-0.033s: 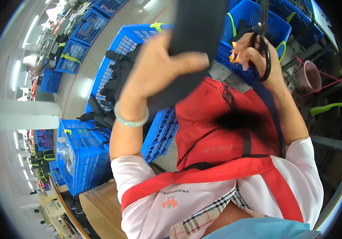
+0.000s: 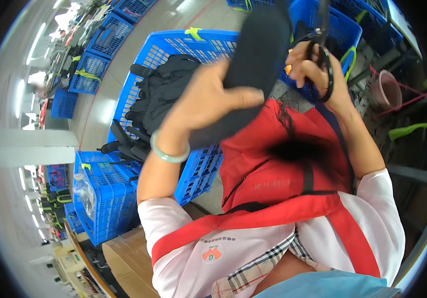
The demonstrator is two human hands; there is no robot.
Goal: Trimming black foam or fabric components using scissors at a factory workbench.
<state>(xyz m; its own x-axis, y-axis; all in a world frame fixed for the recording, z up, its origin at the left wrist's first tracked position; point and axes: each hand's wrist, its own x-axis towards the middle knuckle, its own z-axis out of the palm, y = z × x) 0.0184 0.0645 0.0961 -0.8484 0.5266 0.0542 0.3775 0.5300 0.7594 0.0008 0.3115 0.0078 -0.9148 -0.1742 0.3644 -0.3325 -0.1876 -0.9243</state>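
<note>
I see my left hand (image 2: 208,102) gripping a long black matt piece (image 2: 256,64), foam or felt as far as the bent view lets me judge. My right hand (image 2: 315,69) holds black-handled scissors (image 2: 324,59) with dull metal blades. The blue plastic lattice crate (image 2: 173,49) looks glossy; the red cloth apron (image 2: 283,164) looks smooth.

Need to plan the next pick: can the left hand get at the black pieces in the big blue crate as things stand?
Probably not yet. The left hand is closed around a black insole, so it is occupied. The black pieces lie uncovered in the blue crate just beyond it; nothing else blocks the way.
</note>
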